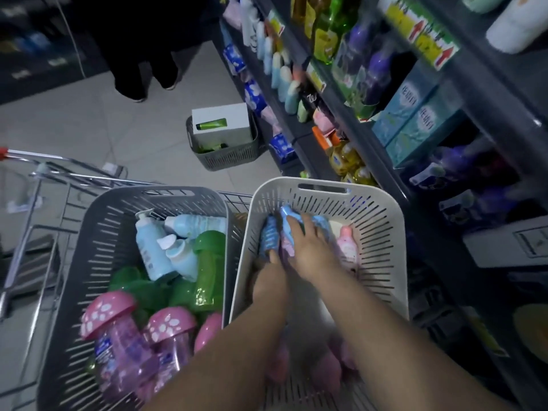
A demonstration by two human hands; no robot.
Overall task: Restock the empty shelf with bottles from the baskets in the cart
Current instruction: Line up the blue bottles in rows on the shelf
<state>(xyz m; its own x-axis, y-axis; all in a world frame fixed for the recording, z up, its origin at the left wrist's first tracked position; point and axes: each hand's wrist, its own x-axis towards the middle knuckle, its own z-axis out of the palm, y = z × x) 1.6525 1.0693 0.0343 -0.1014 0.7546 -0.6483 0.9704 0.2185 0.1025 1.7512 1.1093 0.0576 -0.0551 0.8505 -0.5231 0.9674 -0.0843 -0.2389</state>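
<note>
Both my hands reach down into the white basket (382, 209) at the right of the cart. My right hand (308, 244) lies over the small blue bottles (292, 216), its fingers curled round one. My left hand (271, 277) is lower at the basket's left wall, its thumb against a blue bottle (268, 237); its fingers are hidden. A small pink bottle (347, 243) lies just to the right of my right hand. The grey basket (98, 232) beside it holds light blue pump bottles (154, 250), green bottles (209, 262) and pink-capped bottles (118, 330).
The metal cart (50, 173) carries both baskets. Stocked shelves (350, 93) of bottles and boxes run along the right. A grey basket with a white box (222, 126) sits on the floor ahead. A person in dark trousers (142, 69) stands further down the aisle.
</note>
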